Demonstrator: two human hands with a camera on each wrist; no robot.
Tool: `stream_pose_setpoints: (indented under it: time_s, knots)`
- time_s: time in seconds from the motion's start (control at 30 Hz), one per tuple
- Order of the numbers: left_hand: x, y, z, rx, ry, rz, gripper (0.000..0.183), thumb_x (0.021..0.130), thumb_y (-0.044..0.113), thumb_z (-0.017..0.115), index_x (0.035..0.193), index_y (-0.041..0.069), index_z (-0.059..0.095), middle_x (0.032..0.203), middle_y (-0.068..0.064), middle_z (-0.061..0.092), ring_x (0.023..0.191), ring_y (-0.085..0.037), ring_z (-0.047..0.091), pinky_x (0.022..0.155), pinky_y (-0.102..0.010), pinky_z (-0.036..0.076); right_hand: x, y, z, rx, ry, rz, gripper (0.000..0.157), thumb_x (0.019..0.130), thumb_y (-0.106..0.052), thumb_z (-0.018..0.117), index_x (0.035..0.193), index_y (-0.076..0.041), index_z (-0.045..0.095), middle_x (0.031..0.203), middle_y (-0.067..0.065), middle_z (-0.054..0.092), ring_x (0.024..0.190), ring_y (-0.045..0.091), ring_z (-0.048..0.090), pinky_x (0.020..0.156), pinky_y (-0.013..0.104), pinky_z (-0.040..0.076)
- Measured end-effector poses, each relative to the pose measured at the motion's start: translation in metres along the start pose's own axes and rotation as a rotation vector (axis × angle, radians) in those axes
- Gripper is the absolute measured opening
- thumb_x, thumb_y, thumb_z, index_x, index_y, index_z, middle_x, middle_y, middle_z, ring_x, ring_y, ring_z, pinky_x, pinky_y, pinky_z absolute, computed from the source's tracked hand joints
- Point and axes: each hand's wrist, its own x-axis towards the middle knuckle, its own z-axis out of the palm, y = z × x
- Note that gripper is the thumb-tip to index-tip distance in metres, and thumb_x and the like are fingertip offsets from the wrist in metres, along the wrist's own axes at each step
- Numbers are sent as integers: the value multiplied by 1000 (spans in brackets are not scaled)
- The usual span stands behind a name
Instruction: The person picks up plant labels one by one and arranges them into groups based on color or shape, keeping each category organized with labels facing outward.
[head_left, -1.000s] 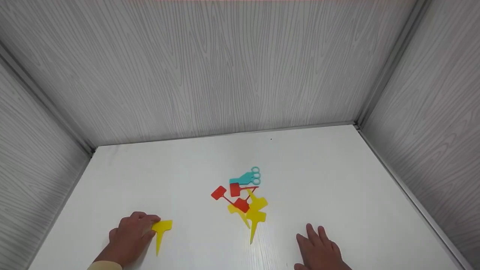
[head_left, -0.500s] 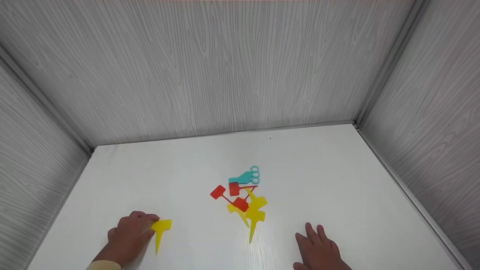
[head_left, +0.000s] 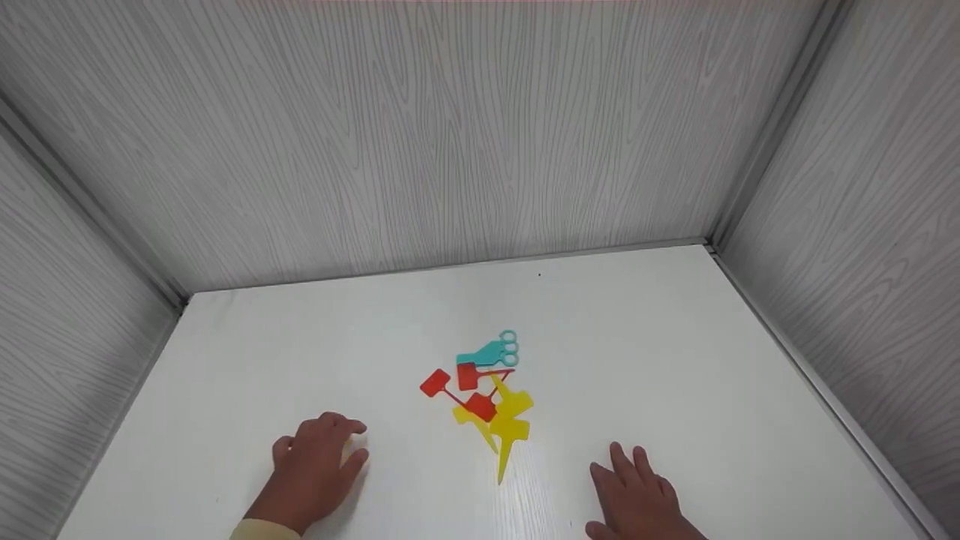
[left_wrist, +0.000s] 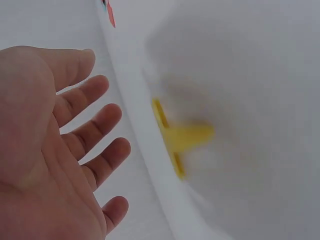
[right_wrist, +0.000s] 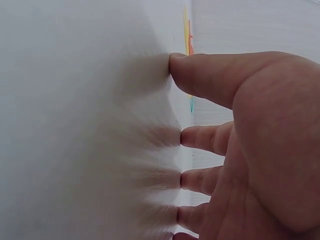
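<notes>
My left hand (head_left: 315, 471) hovers low at the table's left front, fingers spread and apart. Beneath it lies a yellow T-shaped plant label (left_wrist: 181, 138), mostly hidden by the hand in the head view; the left wrist view shows it clear of the fingers. My right hand (head_left: 639, 496) rests with its fingertips on the table at the right front and holds nothing. Between the hands is an overlapping group of red plant labels (head_left: 435, 382) and yellow plant labels (head_left: 510, 430). A teal flat piece (head_left: 487, 353) with three rings at its right end touches the group's far side.
All of it lies on a white table (head_left: 637, 330). A grey wood-grain panel (head_left: 420, 135) closes off the back, and similar panels stand along the left and right sides.
My left hand has let go of the yellow plant label it was pinching and moved right, now covering it. The right hand and the group of labels have stayed in place.
</notes>
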Motion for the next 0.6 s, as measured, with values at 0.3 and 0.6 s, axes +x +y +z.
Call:
stream_pose_setpoints:
  time_s: [0.3,0.6]
  knots:
    - [-2,80,24,76,30,46,39,84,47,82,113,24,72,115,1,65,108,-24,57,103,-65,39,9,1,-2,-35,-13,18,85,87,-61,70,150,-8,47,165,24,23,151,52,11,106,79,22]
    - [-5,136,47,75,29,26,43,79,50,85,104,17,75,92,3,63,85,-19,54,85,-49,52,6,1,-1,-25,20,-10,81,88,-57,71,149,-7,49,164,24,26,151,53,14,106,77,24]
